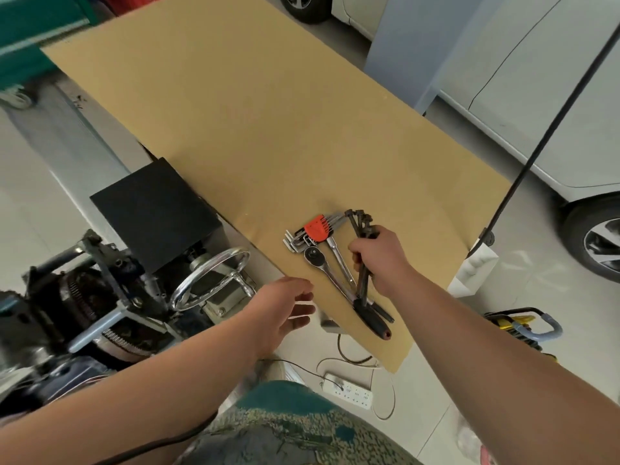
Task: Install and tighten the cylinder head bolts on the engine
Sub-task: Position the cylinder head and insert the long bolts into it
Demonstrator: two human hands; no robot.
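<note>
Fingers (360, 255): right hand (379, 256) clenched round bolts (360, 226); left hand (281, 310) released, beside.
Advice: lift bundle straight, clear of ratchet (313, 255) under knuckles.

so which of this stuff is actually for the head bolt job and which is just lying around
For the job:
- bundle of long dark bolts, gripped in the right hand
- ratchet wrench on the board
- engine on its stand, at left
- left hand, open, holding nothing

Lying about:
- hex key set in orange holder
- power strip on the floor
- black box
</note>
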